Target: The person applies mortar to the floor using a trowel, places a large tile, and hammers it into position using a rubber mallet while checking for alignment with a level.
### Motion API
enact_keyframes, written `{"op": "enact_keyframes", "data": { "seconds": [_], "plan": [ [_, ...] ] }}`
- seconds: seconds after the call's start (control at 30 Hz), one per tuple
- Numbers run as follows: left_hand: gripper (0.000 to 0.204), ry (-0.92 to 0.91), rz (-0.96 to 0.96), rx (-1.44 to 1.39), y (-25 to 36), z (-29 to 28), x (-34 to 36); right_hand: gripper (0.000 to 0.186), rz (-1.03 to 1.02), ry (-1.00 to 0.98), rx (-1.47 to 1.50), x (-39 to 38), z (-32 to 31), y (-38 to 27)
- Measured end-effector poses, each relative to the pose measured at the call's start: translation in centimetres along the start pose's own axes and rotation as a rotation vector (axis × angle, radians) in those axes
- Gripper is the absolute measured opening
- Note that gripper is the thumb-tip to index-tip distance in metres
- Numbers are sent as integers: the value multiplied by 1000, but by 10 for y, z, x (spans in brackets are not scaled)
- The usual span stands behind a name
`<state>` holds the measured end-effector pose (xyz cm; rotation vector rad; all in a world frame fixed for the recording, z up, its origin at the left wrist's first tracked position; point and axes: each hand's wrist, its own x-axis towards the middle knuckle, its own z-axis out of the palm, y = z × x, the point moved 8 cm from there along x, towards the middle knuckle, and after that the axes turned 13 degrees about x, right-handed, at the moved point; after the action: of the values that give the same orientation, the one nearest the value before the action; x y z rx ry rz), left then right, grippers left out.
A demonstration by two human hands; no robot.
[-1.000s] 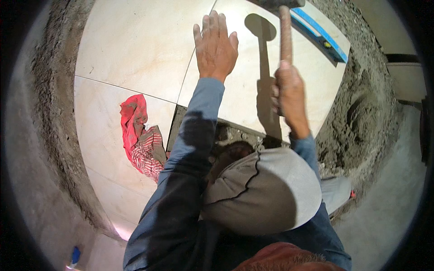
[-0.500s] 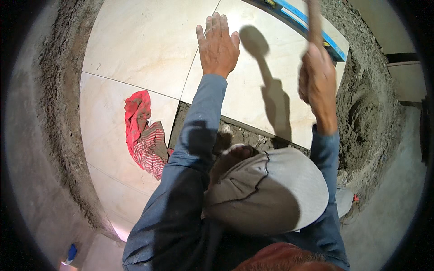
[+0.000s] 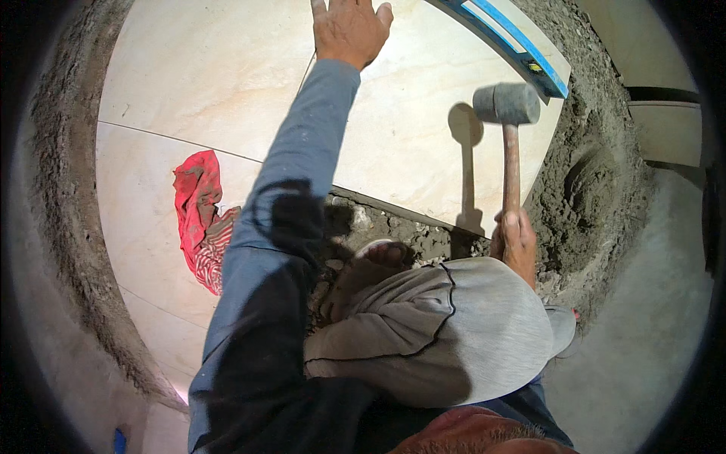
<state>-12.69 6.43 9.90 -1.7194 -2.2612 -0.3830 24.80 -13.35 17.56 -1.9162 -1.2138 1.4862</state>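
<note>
My right hand (image 3: 517, 246) is closed round the wooden handle of a rubber mallet (image 3: 508, 104), low down near its end. The mallet's grey head is up over the right part of a cream floor tile (image 3: 423, 144), casting a shadow on it. At the top, my left hand (image 3: 349, 29) lies on the tiles near a joint, fingers apart and partly cut off by the frame edge. A blue spirit level (image 3: 522, 49) rests along the tile's far right side, right of my left hand.
A red and striped cloth (image 3: 200, 216) lies on the left tile. Broken mortar bed (image 3: 423, 236) shows by my knee, and wet mortar (image 3: 594, 197) is heaped on the right. Rough mortar (image 3: 64, 197) borders the tiles at left. A blue object (image 3: 119, 440) sits at lower left.
My right hand has come down and nearer to me, bringing the mallet head into view. My left hand has shifted farther up on the tiles. The whole view has moved slightly.
</note>
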Motion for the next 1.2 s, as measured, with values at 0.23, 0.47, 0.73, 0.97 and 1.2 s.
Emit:
{"op": "enact_keyframes", "data": {
  "seconds": [0.23,0.47,0.73,0.97,1.2],
  "plan": [
    [68,33,43,-64,-1,2,2,44,-190,118,219,37,67,-36],
    [67,-12,19,-7,-12,0,0,52,15,-262,99,76,115,-85],
    [64,90,31,-21,-1,4,2,46,23,37,133,-4,20,-3],
    [45,-67,321,82,94,1,-55,38,27,253,80,-10,-30,24],
    [107,-283,557,-250,152,-38,-99,23,-221,375,287,-5,-43,14]
  ]
}}
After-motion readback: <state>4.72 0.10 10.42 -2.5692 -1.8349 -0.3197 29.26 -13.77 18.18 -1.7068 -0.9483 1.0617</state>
